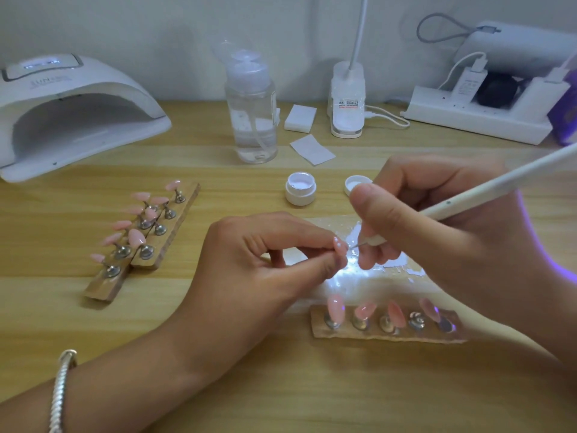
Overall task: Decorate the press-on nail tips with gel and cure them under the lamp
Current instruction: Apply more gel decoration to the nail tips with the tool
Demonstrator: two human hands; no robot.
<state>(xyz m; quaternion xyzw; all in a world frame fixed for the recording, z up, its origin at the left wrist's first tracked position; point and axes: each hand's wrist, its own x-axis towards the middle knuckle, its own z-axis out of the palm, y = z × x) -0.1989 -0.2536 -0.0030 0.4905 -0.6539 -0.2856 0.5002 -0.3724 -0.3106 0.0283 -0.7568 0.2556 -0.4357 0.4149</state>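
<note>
1. Left hand: the grip is closed to a pinch, thumb and fingertips clamped on one pink nail tip, which is held low over a shiny film on the desk.
2. Right hand: the grip is curled round a white pen tool. Its fine point is at the tip's edge; touching or just short, cannot tell.
3. The held tip shows a few pale marks. Judged: decoration begun, not finished.
4. Gel pot stands open, lid just beside it, both behind the hands.
5. Near stand: four pink tips mounted, one holder bare, probably the held tip's place. Whether those four are decorated, cannot tell.
6. Two stands at left carry pink tips that look plain. Likely still to do.
7. Lamp sits far left, well apart from the hands. The held tip is not yet under it, so curing remains.
</note>
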